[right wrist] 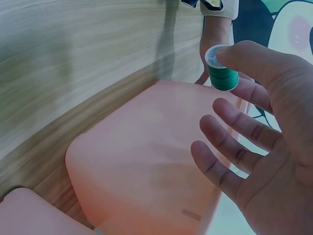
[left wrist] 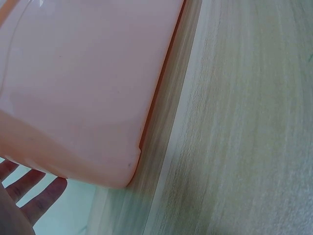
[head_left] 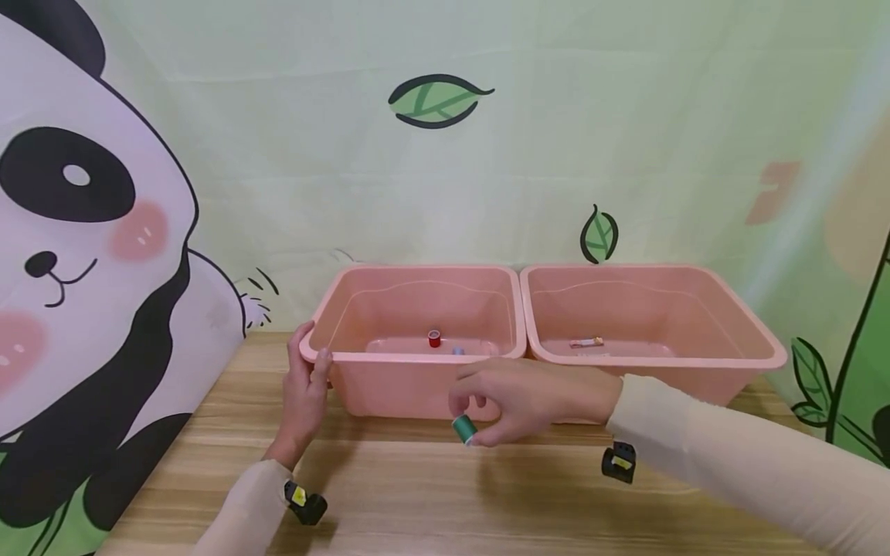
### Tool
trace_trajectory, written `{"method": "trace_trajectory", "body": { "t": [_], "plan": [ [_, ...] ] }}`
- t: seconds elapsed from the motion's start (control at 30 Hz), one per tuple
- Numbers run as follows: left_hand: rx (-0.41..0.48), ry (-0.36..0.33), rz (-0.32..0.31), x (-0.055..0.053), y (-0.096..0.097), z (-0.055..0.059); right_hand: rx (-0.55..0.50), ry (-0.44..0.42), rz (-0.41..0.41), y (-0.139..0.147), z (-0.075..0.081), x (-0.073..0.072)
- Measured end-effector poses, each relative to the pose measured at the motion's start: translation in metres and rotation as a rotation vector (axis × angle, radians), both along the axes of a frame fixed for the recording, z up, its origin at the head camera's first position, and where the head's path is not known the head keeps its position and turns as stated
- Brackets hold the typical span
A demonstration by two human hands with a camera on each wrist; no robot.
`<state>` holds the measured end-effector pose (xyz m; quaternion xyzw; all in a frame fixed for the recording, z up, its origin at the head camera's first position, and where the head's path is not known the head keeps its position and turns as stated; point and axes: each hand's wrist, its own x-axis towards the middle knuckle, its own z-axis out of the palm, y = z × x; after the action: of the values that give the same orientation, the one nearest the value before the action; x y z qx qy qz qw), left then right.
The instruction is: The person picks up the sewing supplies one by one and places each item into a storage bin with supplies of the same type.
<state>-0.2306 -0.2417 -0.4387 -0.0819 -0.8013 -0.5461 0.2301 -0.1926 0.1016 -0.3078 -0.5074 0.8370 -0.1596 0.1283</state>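
My right hand (head_left: 511,398) pinches a spool of green thread (head_left: 463,429) by its ends, thumb against one end, in front of the left pink plastic bin (head_left: 417,386). In the right wrist view the spool (right wrist: 223,76) has a white end, and the other fingers (right wrist: 230,169) are spread away from it. My left hand (head_left: 306,390) holds the left bin's front left corner, thumb at the front rim and fingers along the side. Inside that bin lie a red spool (head_left: 434,338) and a small blue item (head_left: 458,350), partly hidden by the front wall.
A second pink bin (head_left: 695,361) stands against the first on its right, with a small red and white item (head_left: 587,341) inside. Both stand on a wood-grain table (head_left: 403,494), before a green cloth (head_left: 313,154) printed with a panda and leaves.
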Motion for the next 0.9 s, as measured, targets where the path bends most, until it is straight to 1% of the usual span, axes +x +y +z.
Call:
{"method": "trace_trajectory", "body": {
  "t": [0.23, 0.43, 0.57, 0.7, 0.83, 0.9],
  "plan": [
    [-0.005, 0.0, 0.002, -0.001, -0.001, 0.0, -0.008, 0.013, -0.016, -0.002, 0.012, 0.0],
    [-0.016, 0.0, 0.009, -0.002, -0.001, -0.002, -0.023, -0.008, -0.018, -0.004, 0.024, -0.005],
    [-0.01, -0.003, 0.015, -0.001, -0.001, -0.001, -0.073, -0.032, 0.002, -0.005, 0.035, -0.013],
    [-0.005, -0.009, 0.014, 0.0, 0.0, 0.0, -0.11, -0.024, 0.03, -0.006, 0.045, -0.024],
    [-0.009, -0.01, 0.013, 0.0, 0.001, 0.0, -0.112, -0.018, -0.003, -0.007, 0.054, -0.036],
    [-0.009, -0.011, 0.016, 0.0, 0.001, 0.001, -0.106, -0.012, -0.037, -0.007, 0.057, -0.042]
  ]
}}
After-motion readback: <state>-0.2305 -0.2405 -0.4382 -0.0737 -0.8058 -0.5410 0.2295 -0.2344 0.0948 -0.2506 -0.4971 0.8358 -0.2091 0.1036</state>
